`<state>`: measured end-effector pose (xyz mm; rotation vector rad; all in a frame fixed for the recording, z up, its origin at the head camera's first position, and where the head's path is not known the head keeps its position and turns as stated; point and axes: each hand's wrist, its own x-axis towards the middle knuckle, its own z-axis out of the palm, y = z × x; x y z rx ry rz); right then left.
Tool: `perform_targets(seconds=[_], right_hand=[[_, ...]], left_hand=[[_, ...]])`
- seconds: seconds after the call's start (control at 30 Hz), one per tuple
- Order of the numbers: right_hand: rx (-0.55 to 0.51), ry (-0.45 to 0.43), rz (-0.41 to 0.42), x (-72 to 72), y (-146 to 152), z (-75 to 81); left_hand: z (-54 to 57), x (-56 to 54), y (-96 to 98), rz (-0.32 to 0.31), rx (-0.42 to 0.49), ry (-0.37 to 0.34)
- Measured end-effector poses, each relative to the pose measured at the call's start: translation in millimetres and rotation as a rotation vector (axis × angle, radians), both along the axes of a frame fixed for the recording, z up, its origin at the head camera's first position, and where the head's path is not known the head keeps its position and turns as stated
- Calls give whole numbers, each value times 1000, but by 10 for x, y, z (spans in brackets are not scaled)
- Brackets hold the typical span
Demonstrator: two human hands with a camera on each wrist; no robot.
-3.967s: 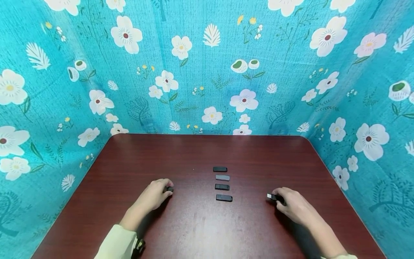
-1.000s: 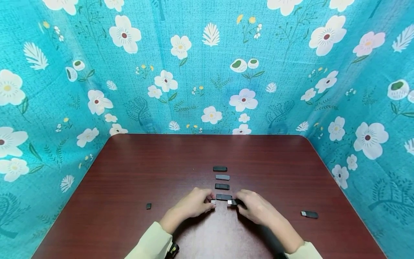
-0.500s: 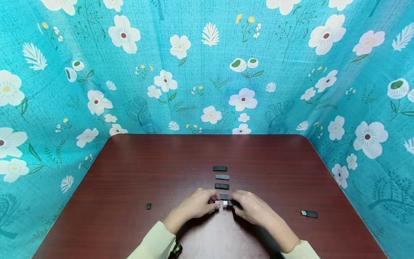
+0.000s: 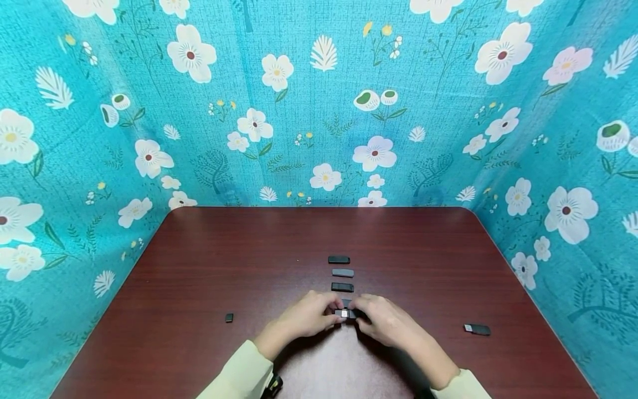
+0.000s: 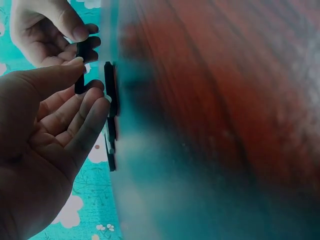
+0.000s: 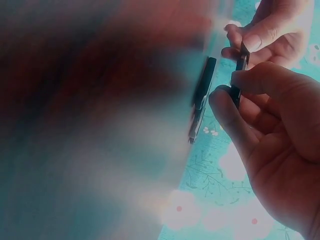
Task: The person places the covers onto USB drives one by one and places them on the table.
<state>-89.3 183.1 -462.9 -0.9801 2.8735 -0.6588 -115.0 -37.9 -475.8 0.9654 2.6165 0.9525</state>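
My right hand [image 4: 386,316] pinches a black USB stick [image 6: 235,94] between thumb and fingers, its silver plug [image 4: 345,313] facing left. Opposite it, my left hand [image 4: 311,315] pinches a small dark cap [image 4: 338,313]. The plug meets the cap's mouth, and part of the metal still shows; how deep it sits I cannot tell. Both hands are close together above the table, fingertips nearly touching. Just behind them lies another dark USB stick [image 4: 346,303], partly covered by the fingers.
Beyond the hands, a black stick [image 4: 342,287], a grey stick [image 4: 343,272] and another black stick [image 4: 339,259] lie in a column on the brown table [image 4: 239,244]. A loose cap [image 4: 229,317] lies left, an uncapped USB stick [image 4: 477,330] right. Floral curtain [image 4: 299,138] surrounds the table.
Since the oldest frame, both hands have come to the middle, and a cap and an uncapped stick now lie at either side. Lately the right hand's plug has closed on the left hand's cap.
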Motion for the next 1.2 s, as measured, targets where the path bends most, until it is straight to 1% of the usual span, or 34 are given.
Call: perform_targets(seconds=[0.13,0.37,0.63,0.73,1.0,1.1,1.2], right_hand=[[-9,0,10,-4,-13,-4],[12,18,20,3,-39,-1],[-6,33,20,1,-72,6],[-16,41,14,0,-78,6],[-19,40,-21,5,-95,-1],[-7,88,-20,15,-110,-7],[35,175,2,27,-135,-19]], left_hand=[[-6,6,4,-11,-6,22],[-12,6,14,-14,5,-6],[13,18,16,-18,8,30],[14,21,14,-9,8,52],[-26,30,29,47,-6,66],[-26,45,38,48,-15,94],[-36,69,43,49,-28,130]])
